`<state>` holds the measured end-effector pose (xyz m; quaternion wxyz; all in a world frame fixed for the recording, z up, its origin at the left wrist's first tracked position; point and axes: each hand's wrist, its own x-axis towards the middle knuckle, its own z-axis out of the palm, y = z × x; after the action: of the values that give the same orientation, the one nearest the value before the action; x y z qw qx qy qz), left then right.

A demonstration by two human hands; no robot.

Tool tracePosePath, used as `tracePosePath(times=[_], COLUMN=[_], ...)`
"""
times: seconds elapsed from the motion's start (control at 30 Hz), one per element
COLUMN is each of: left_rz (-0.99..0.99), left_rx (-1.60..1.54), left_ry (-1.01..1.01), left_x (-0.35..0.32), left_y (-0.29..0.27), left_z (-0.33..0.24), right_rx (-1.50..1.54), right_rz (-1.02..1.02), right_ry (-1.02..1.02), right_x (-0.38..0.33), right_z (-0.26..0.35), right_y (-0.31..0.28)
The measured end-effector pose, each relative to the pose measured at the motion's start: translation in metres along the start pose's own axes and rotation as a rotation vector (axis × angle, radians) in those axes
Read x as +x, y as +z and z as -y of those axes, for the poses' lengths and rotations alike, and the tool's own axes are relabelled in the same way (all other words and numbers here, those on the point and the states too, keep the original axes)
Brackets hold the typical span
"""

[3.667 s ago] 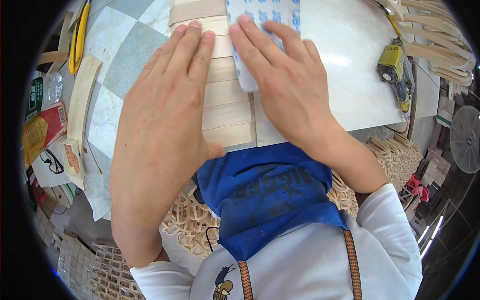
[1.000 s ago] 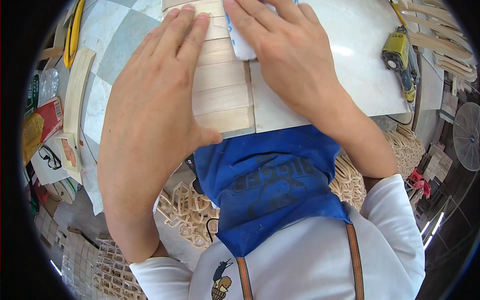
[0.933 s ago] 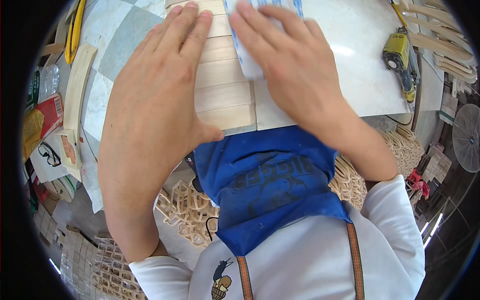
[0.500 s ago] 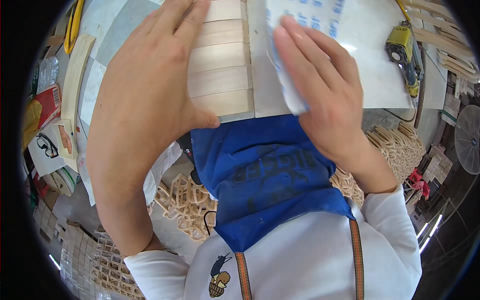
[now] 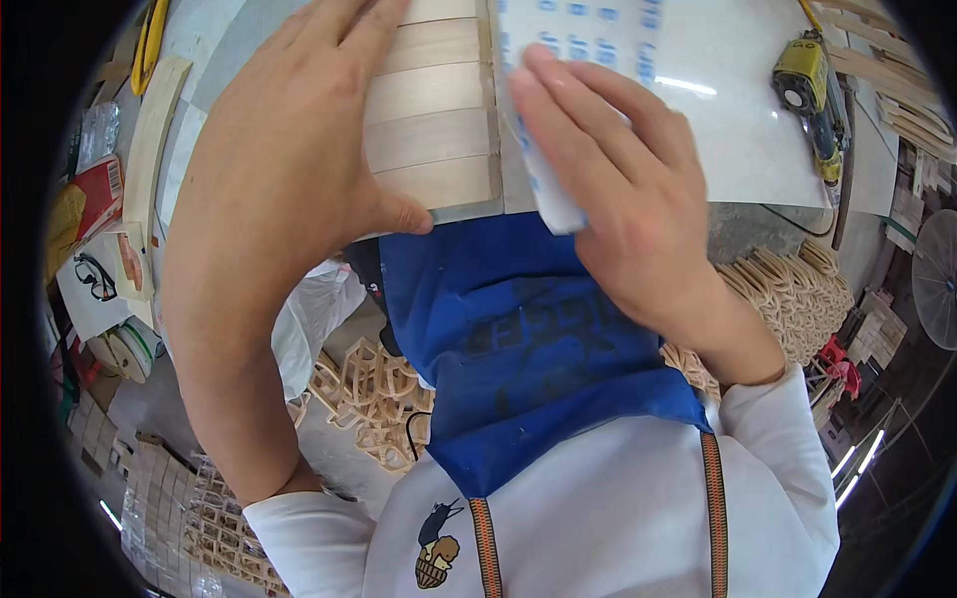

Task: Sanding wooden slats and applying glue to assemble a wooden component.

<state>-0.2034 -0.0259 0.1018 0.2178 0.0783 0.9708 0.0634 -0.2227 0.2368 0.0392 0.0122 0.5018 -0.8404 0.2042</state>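
- the left hand (image 5: pixel 279 140) lies palm down over the wood strips (image 5: pixel 434 130), fairly flat and spread, thumb stretched out to the side near the front edge of the table; its fingertips run out of the top of the view, and it isn't closed around anything.
- the right hand (image 5: pixel 633 189) has hold of the sheet (image 5: pixel 553 194), with fingers nearly straight and close together over its top face; the thumb is hidden.
- the sheet is white with blue print, a little blurred, just beside the right ends of the strips; whether it touches the table below cannot be told.
- the strips are pale and lie side by side in a row on the table (image 5: pixel 748 164), right ends lined up, left ends under the left hand.
- at the table's right side lies a yellow and dark power tool (image 5: pixel 805 85), well apart from the right hand.
- left of the left hand are a long curved wood piece (image 5: pixel 158 135) and a yellow cutter (image 5: pixel 150 45), with glasses (image 5: pixel 97 277) nearer the person.
- a blue apron (image 5: pixel 538 299) hangs just below the table edge.
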Motion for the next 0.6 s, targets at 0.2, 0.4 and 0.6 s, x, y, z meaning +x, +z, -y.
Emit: tracePosePath(times=[0.2,0.4,0.6], left_rz=[-0.086,0.091,0.154], left_rx=[0.019,-0.030,-0.057], left_ry=[0.010,-0.124,-0.166], left_x=[0.015,0.014,0.012], left_y=[0.012,-0.007,-0.016], left_z=[-0.003,-0.007,-0.009], right_rx=[-0.062,0.080,-0.035], right_rz=[0.032,-0.098,0.045], right_ry=[-0.067,-0.046,-0.072], right_x=[-0.029,-0.013,0.006], right_z=[0.021,0.014,0.014], right_y=[0.018,-0.022,0.017])
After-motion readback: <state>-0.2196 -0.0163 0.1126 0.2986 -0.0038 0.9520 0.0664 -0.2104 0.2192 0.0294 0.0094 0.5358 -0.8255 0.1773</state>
